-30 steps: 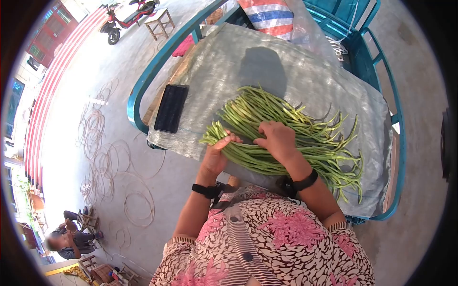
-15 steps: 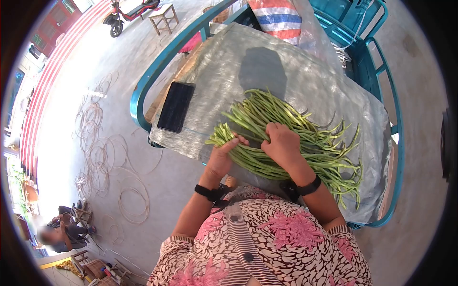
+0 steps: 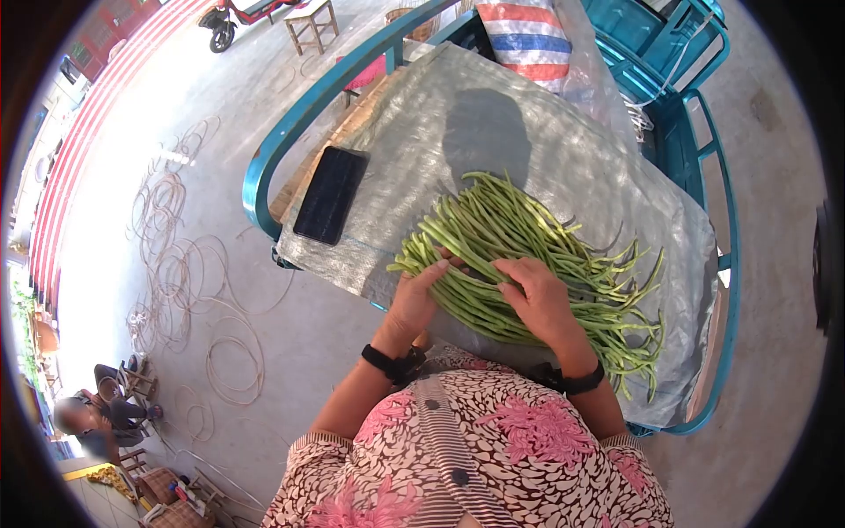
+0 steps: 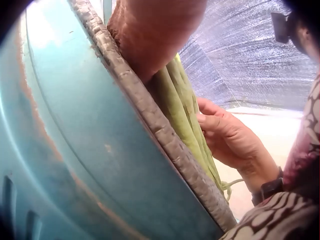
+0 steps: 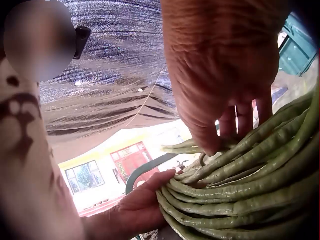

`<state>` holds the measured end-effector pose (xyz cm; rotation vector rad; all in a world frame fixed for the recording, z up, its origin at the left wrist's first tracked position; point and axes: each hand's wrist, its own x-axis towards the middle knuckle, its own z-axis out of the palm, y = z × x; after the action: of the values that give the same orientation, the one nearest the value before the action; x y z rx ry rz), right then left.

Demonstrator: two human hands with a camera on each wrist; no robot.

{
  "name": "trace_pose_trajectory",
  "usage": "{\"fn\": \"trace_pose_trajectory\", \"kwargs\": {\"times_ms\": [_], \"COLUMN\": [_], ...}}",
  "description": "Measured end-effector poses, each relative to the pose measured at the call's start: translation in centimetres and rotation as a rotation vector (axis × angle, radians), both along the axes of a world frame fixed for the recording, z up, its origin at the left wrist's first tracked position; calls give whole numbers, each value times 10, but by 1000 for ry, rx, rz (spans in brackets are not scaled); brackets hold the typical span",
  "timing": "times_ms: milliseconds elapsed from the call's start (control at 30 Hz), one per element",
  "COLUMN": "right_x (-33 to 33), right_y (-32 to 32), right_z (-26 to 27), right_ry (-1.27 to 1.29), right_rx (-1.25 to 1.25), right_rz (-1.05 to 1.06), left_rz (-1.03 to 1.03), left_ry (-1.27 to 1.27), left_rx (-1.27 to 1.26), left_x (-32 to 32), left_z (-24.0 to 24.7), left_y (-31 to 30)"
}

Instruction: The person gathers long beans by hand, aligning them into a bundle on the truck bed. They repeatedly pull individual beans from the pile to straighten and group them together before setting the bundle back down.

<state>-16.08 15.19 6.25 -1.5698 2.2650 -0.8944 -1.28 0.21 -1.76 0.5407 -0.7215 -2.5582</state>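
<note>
Long green beans (image 3: pixel 493 238) lie fanned over a grey woven sheet (image 3: pixel 396 132). The left hand (image 3: pixel 414 306) grips the near bundle by its stem ends, thumb on top; its other fingers are mostly hidden under the beans. To its right, the right hand (image 3: pixel 546 308) has thumb and fingers bent at the middle of the bundle. In the right wrist view the right hand (image 5: pixel 220 75) pinches at thin beans (image 5: pixel 240 170), while the left hand (image 5: pixel 130 205) supports the bundle from below. The left wrist view shows beans (image 4: pixel 177 105) beside the cart's edge.
A dark phone (image 3: pixel 331 195) lies on the sheet's left part. Teal cart rails (image 3: pixel 299 114) surround the sheet, with a striped bag (image 3: pixel 528 44) at the back. Wire coils (image 3: pixel 167 255) lie on the ground at left; a person (image 3: pixel 101 414) sits at lower left.
The right hand has shifted right and toward the body along the beans, its fingers less tightly bent. The left hand stays at the stem ends, while the head view has shifted slightly.
</note>
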Motion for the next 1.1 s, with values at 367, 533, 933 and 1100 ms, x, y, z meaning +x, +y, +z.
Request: {"fn": "trace_pose_trajectory", "kwargs": {"times_ms": [367,533,933,1100], "right_x": [7,9,12,0], "right_y": [-4,-5,-9,-16], "right_z": [-6,-12,-4,11], "right_ry": [135,219,302,156], "right_rx": [94,144,221,144], "right_rz": [-23,23,104,-114], "left_rz": [17,3,-76,-47], "left_ry": [-17,27,120,119], "left_rx": [30,-1,31,62], "left_x": [2,0,3,2], "left_z": [0,2,-13,-12], "left_y": [1,-1,-9,-7]}}
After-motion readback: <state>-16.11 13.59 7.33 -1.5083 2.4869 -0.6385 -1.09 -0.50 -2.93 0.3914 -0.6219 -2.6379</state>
